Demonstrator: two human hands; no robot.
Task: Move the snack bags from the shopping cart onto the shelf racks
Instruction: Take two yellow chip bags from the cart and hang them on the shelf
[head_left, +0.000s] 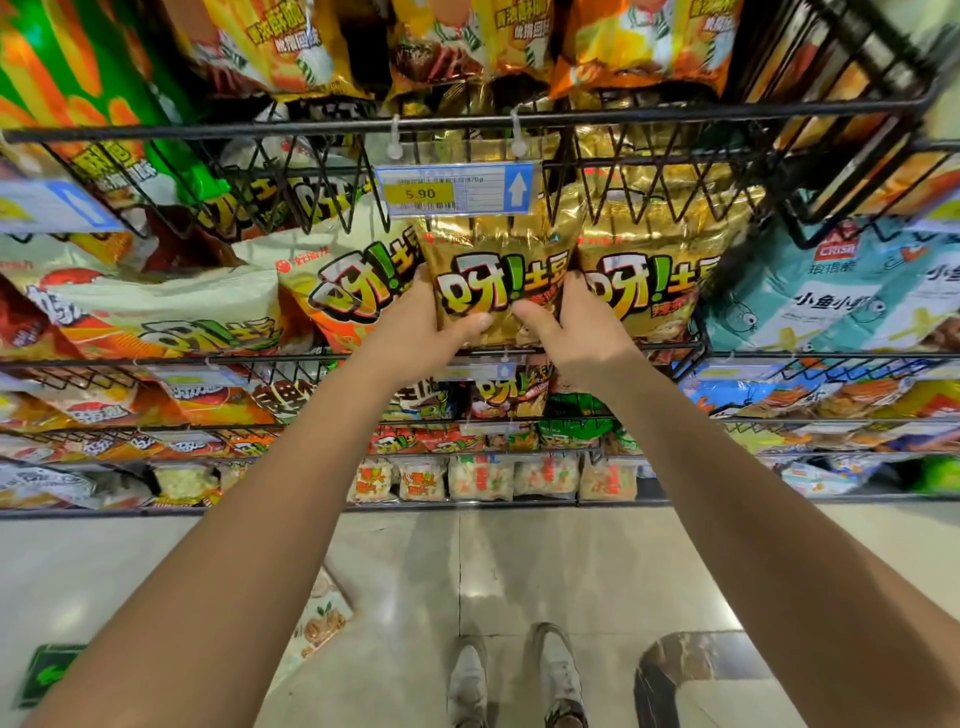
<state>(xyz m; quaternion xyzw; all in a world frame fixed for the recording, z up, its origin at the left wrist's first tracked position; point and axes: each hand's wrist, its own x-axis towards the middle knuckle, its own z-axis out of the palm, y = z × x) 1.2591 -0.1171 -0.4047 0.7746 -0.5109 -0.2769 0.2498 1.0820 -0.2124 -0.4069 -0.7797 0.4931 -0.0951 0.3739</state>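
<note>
**Technician:** Forearms reach from the lower frame edges toward the shelving, with shoes (514, 675) on the tiled floor below. State of the hands?

**Inspector:** Left hand (431, 322) and right hand (576, 332) both grip the lower half of one gold snack bag (498, 270). Thumbs lie across its front and fingers wrap round its side edges.

**Technician:** Bag location?

**Inspector:** Upright at the front of the middle wire rack (311, 358), below the price tag (457, 189). A matching gold bag (654, 280) stands just beside it on the right, and an orange-and-white bag (343, 296) on the left.

**Technician:** Progress?

**Inspector:** Judged: this bag is at its slot but not yet released. The racks above and below are filled with bags. A dark curved edge (675, 670) at lower right may belong to the shopping cart. Its contents are out of view, so the remaining count cannot be determined.
</note>
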